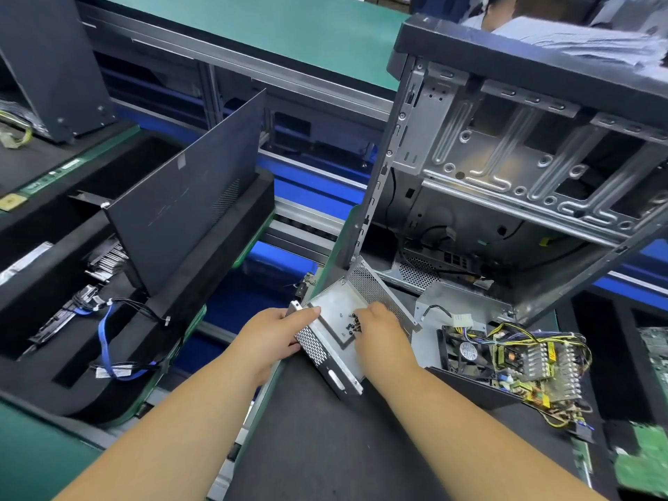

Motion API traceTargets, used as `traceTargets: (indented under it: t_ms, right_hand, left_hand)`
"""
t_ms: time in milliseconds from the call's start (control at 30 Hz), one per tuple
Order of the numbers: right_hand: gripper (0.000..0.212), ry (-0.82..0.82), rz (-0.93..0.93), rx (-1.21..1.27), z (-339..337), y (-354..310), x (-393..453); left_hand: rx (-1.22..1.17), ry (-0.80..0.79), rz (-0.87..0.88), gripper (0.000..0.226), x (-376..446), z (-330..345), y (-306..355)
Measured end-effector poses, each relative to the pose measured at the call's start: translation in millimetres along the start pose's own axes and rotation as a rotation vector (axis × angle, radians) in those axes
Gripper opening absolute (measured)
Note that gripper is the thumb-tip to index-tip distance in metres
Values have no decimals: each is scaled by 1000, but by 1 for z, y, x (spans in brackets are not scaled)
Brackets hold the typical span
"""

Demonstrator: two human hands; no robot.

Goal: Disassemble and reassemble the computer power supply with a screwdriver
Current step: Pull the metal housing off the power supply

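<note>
The grey metal power supply shell [334, 312] lies open side up on the dark mat, with perforated walls. My left hand [278, 336] grips its left wall, thumb over the rim. My right hand [379, 332] reaches inside, fingertips at a small cluster of black screws [354, 324] on the shell floor; whether it pinches one is unclear. To the right lies the removed circuit board [524, 367] with its fan [466, 350] and yellow and black wires. A flat metal cover plate [455, 305] sits behind it. No screwdriver is visible.
An open computer case [506, 168] stands tilted behind the shell. A black side panel [188, 197] leans in a foam tray on the left, above cables [108, 341]. Green circuit boards [639, 461] lie at the right edge. A conveyor frame runs between the mats.
</note>
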State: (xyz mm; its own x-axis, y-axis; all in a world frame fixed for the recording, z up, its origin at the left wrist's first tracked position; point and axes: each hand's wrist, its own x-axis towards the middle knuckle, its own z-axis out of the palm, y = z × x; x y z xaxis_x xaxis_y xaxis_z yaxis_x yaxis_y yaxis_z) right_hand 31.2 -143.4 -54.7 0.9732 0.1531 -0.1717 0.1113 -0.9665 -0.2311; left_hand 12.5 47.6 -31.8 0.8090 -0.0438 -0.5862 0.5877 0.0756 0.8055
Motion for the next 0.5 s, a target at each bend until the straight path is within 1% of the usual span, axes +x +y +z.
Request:
traceTargets:
  t_ms: [133, 267, 367, 500]
  right_hand:
    - [38, 14, 11, 57, 2, 1, 2]
    - [33, 71, 20, 88, 4, 1, 4]
    - [37, 98, -14, 68, 6, -2, 5]
    - [41, 95, -92, 104, 9, -2, 5]
  left_hand:
    - [-37, -4, 27, 27, -1, 1, -1]
    - [-30, -9, 40, 29, -1, 2, 0]
    - [-32, -5, 46, 28, -1, 3, 1]
    - [-45, 10, 33, 29, -2, 3, 0]
